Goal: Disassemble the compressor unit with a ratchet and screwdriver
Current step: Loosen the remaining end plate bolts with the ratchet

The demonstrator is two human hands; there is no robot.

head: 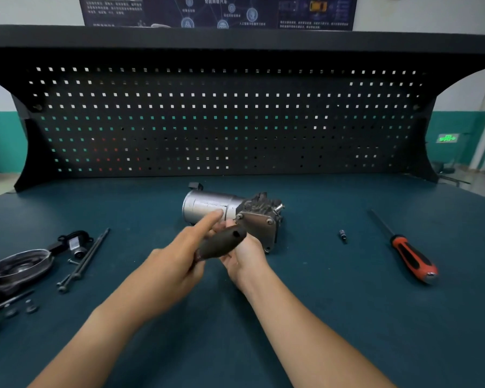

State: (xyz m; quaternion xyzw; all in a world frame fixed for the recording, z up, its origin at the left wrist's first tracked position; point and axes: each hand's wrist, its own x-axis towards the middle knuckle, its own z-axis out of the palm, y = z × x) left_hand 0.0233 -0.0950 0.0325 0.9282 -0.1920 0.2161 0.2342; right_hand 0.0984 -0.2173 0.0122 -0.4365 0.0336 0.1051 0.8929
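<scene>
The compressor unit (230, 208) lies on its side in the middle of the blue bench top, silver cylinder to the left, dark cast head and bolted plate to the right. In front of it both hands hold a dark ratchet handle (221, 244). My left hand (177, 256) grips the handle's lower part, with its index finger stretched toward the cylinder. My right hand (242, 254) is curled around the handle's upper end, just in front of the plate. The ratchet's head is hidden behind my fingers. An orange and black screwdriver (409, 252) lies at the right.
A small bit (343, 236) lies between the compressor and the screwdriver. At the left are a round black cover (20, 268), two long bolts (86, 257), a small bracket (74, 242) and loose washers (30, 306). A black pegboard (224, 119) closes the back.
</scene>
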